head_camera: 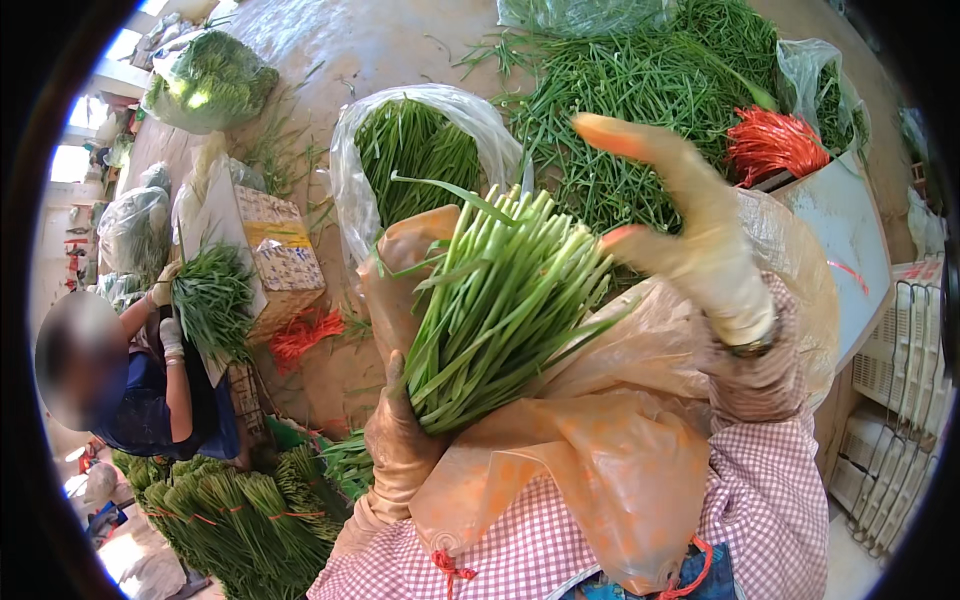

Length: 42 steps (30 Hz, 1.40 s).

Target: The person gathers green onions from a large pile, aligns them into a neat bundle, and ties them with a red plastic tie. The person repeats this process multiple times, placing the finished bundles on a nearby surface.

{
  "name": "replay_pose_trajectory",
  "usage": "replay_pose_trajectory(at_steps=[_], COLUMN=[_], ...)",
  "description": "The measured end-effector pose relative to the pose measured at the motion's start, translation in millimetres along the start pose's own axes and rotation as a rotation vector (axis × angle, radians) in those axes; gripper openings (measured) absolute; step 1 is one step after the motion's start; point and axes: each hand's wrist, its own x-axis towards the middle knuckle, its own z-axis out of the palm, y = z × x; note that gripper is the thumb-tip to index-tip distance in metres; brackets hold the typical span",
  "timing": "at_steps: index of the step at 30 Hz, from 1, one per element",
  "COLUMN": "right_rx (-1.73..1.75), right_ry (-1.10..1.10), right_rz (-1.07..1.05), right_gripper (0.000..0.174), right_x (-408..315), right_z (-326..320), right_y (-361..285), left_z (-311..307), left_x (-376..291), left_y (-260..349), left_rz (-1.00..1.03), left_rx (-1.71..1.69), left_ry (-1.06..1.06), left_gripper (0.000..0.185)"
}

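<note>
My left hand, in a soiled glove, grips the lower part of a thick bundle of long green stalks with flat leaves, likely garlic chives. The pale cut ends point away from me. My right hand, in a whitish glove with orange fingertips, is raised to the right of the bundle, blurred, its thumb and forefinger spread and nothing between them. An orange-stained plastic apron covers my lap. Beyond the bundle stands an open clear plastic bag of upright greens.
A big heap of loose green stalks lies ahead. Red ties rest by a pale board at right; more red ties lie left. A co-worker handles greens beside a box. Tied bundles stand lower left, plastic crates far right.
</note>
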Motion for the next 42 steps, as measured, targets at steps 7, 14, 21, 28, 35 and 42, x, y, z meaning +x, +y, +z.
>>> replay_pose_trajectory(at_steps=[7,14,21,28,35,42], right_rx=[-0.274,-0.888,-0.970,-0.327,-0.535,-0.138], right_ry=[-0.044,0.244,-0.684,-0.621,-0.120,0.255], right_rz=[-0.273,0.253,0.044,-0.138,-0.364,-0.057], right_gripper=[0.024,0.030,0.072,0.052,0.024,0.031], right_x=[-2.2,3.0,-3.4,-2.5,1.8,-13.3], right_z=[59.7,-38.4,35.2,67.0,80.1,40.6], right_y=[36.4,94.6,8.1,31.3,-1.8,59.5], left_z=[-3.1,-1.8,-0.8,-14.9,-41.9,-12.4], left_x=[0.7,-4.3,4.2,2.4,39.2,27.2], left_y=[6.3,0.5,8.6,7.2,-21.0,-16.1], left_rz=[0.008,0.038,0.061,0.079,0.207,0.129], left_rx=[0.144,0.230,0.286,0.280,0.423,0.308], left_ry=[-0.031,-0.020,-0.066,-0.040,0.120,0.051], left_gripper=[0.123,0.105,0.101,0.099,0.090,0.093])
